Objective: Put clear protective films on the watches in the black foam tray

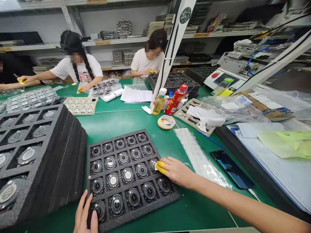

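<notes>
A dark grey foam tray (132, 212) lies on the green table, with round black parts like watch backs (134, 198) in its pockets. Two of them carry beige discs, such as the round part in the third row (128, 175). My left hand (85, 215) grips the tray's near left corner, thumb over the corner part and fingers along the outer side. Yellow finger covers are on my right hand (173, 170). Its fingertips are pressed together at a round part (153, 164) by the tray's right edge. A small white patch shows at the fingertips; what they pinch is mostly hidden.
Stacked foam trays (73, 155) rise at left. Beyond are a masking tape roll (166, 122), a red spray can (176, 99) and a bottle of yellow liquid (159, 102). Right are a clear plastic strip (200, 155) and a phone (232, 170). Co-workers sit across the table.
</notes>
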Action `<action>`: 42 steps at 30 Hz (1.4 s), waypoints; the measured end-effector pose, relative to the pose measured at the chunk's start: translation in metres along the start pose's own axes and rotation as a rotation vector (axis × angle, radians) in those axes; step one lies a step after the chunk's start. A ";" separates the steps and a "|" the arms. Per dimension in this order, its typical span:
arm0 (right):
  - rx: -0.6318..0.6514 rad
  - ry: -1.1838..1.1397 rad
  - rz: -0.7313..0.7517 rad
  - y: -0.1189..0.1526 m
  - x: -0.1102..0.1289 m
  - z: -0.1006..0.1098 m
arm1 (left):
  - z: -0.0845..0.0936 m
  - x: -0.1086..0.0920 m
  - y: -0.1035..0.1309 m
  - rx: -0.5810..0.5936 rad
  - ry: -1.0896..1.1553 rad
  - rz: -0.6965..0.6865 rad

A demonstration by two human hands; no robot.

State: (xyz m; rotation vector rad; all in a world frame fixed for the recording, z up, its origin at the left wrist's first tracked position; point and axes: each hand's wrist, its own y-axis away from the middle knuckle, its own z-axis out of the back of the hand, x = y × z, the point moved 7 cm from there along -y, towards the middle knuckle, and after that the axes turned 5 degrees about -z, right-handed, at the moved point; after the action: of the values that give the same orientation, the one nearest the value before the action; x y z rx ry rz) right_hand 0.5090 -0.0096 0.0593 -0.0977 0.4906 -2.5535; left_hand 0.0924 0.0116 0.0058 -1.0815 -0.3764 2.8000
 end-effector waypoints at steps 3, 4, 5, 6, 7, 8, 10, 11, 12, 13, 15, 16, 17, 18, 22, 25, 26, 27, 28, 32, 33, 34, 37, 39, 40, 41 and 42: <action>0.005 0.007 -0.002 -0.003 -0.001 -0.002 | -0.002 0.008 -0.003 -0.016 0.018 -0.069; -0.001 0.003 -0.001 -0.005 -0.002 -0.002 | -0.003 0.010 -0.004 -0.020 0.028 -0.103; -0.010 -0.003 0.005 -0.006 -0.001 -0.002 | -0.003 0.011 -0.005 -0.026 0.041 -0.142; -0.019 -0.010 0.015 -0.007 0.000 -0.001 | -0.003 0.011 -0.006 -0.033 0.056 -0.181; -0.027 -0.019 0.027 -0.006 0.002 -0.001 | -0.003 0.009 -0.006 -0.037 0.067 -0.222; -0.035 -0.027 0.040 -0.004 0.004 -0.001 | -0.001 0.007 -0.005 -0.057 0.072 -0.246; -0.063 -0.042 0.053 0.002 0.006 -0.001 | 0.002 0.001 -0.002 -0.075 0.059 -0.259; -0.090 -0.051 0.057 0.007 0.005 -0.001 | 0.004 -0.002 -0.001 -0.081 0.043 -0.259; -0.129 -0.062 0.079 0.011 0.004 -0.002 | 0.005 -0.005 0.000 -0.077 0.026 -0.251; -0.165 -0.068 0.097 0.014 0.001 -0.004 | 0.006 -0.008 0.000 -0.072 0.014 -0.239; -0.247 -0.088 0.146 0.020 -0.004 -0.007 | 0.008 -0.015 0.000 -0.058 0.008 -0.256; -0.261 -0.099 0.151 0.021 -0.006 -0.008 | 0.009 -0.018 -0.001 -0.046 0.007 -0.264; -0.252 -0.107 0.158 0.022 -0.007 -0.009 | 0.011 -0.021 -0.001 -0.035 0.007 -0.271; -0.236 -0.114 0.170 0.022 -0.006 -0.008 | 0.013 -0.023 -0.001 -0.040 0.007 -0.279; -0.093 -0.110 0.144 0.013 -0.001 0.004 | 0.016 -0.027 -0.004 -0.038 0.037 -0.281; 0.044 -0.060 0.112 0.003 -0.003 0.006 | 0.014 -0.023 -0.011 -0.047 0.040 -0.279; 0.067 -0.041 0.096 0.002 -0.004 0.006 | 0.013 -0.023 -0.013 -0.058 0.044 -0.295; 0.092 -0.030 0.076 0.001 -0.007 0.006 | 0.012 -0.024 -0.015 -0.064 0.049 -0.307; 0.114 -0.027 0.068 0.002 -0.008 0.006 | 0.011 -0.024 -0.016 -0.067 0.058 -0.307; 0.153 -0.028 0.078 0.004 -0.009 0.006 | 0.010 -0.027 -0.016 -0.082 0.088 -0.314; 0.157 -0.017 0.089 0.004 -0.008 0.005 | 0.010 -0.027 -0.016 -0.083 0.087 -0.317; 0.155 -0.004 0.101 0.002 -0.008 0.004 | 0.011 -0.027 -0.016 -0.084 0.082 -0.321; 0.143 0.017 0.128 -0.002 -0.006 0.004 | 0.011 -0.025 -0.017 -0.072 0.057 -0.338; 0.136 0.014 0.143 -0.002 -0.006 0.006 | 0.011 -0.025 -0.017 -0.066 0.057 -0.355; 0.134 0.013 0.152 -0.001 -0.006 0.007 | 0.012 -0.025 -0.017 -0.067 0.062 -0.358; 0.134 0.014 0.160 0.000 -0.005 0.008 | 0.012 -0.026 -0.018 -0.069 0.066 -0.357; 0.134 0.014 0.167 0.000 -0.005 0.008 | 0.012 -0.027 -0.018 -0.073 0.067 -0.352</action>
State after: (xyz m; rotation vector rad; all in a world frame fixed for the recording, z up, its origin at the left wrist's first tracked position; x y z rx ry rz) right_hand 0.5151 -0.0097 0.0672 0.0091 0.3170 -2.4159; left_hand 0.1043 0.0211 0.0367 -1.0070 -0.6015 2.4523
